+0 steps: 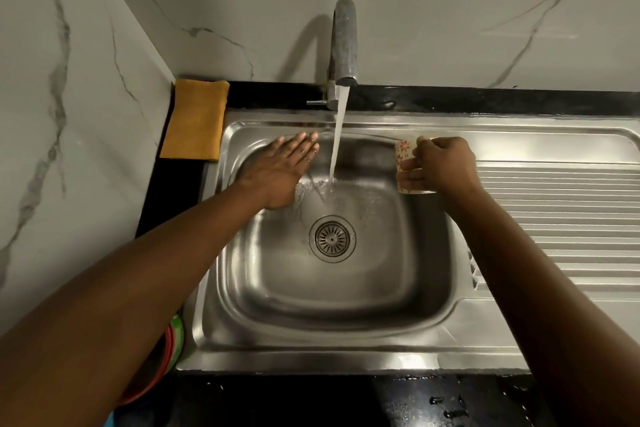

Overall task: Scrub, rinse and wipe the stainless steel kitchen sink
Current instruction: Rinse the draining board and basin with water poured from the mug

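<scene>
— What stage is this, would you say?

— Rinsing, I'd judge. The tap [343, 45] at top centre is on, and its stream of water [337, 142] lands in the stainless steel sink [346, 288], mid-frame, just behind the drain strainer [332, 238].

— And the hands?

— The left hand [280, 170] lies flat, fingers straight and released, against the basin's back-left wall beside the stream. The right hand [440, 163] has its fingers curled round a small flower-patterned cup [403, 152], held at the basin's right edge, clear of the water.

— So what next?

— Probably the cup must go under the stream to fill, then be tipped over the walls and the ribbed drainboard [554, 218] on the right, where the tap can't reach. I see no suds, though I can't be sure.

— Anything in the way?

— Little. A folded orange cloth [195, 120] sits on the black desk [311, 399] at upper left, just beside the sink rim, handy for wiping. A red and green object [175, 336] pokes out under the left forearm at lower left; I can't tell what it is.
</scene>
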{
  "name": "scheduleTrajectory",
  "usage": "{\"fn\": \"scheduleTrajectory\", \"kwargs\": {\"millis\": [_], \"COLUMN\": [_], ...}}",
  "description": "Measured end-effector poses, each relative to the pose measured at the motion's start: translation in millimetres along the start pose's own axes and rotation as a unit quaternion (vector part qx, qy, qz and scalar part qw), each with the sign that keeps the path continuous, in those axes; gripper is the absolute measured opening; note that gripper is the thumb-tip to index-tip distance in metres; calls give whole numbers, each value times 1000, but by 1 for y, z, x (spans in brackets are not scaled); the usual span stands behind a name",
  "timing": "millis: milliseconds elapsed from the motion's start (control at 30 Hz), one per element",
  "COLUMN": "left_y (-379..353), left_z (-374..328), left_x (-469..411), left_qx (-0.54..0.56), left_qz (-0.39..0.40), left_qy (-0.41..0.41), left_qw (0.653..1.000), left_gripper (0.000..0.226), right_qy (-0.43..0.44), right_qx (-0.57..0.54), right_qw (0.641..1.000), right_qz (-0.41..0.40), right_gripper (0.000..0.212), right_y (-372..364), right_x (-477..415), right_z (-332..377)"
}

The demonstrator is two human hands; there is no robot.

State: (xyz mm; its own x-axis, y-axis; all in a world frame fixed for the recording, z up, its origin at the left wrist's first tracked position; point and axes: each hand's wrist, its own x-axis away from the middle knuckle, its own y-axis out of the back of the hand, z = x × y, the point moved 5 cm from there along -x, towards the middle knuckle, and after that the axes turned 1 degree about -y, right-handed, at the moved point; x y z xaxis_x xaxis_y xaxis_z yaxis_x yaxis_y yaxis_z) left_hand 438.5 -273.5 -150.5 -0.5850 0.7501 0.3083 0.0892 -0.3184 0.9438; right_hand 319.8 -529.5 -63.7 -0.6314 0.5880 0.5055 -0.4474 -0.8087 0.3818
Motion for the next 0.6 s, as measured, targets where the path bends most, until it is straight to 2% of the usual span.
{"fn": "scheduleTrajectory", "kwargs": {"millis": [133,267,467,600], "left_y": [0,2,-7,-19], "left_z": [0,9,8,-1], "left_x": [7,15,63,106], "left_qx": [24,67,74,49], "left_qz": [9,33,127,187], "left_qy": [33,76,111,127], "left_qw": [999,994,983,973], "left_gripper": [96,102,95,81], "right_qy": [75,125,19,-32], "right_qx": [116,149,-37,-16], "right_qw": [990,979,983,980], "right_qz": [17,56,181,197], "right_gripper": [28,28,24,21], "right_y": [-13,-22,-8,-1], "right_x": [3,7,31,43], "right_z": [19,33,-10,-49]}}
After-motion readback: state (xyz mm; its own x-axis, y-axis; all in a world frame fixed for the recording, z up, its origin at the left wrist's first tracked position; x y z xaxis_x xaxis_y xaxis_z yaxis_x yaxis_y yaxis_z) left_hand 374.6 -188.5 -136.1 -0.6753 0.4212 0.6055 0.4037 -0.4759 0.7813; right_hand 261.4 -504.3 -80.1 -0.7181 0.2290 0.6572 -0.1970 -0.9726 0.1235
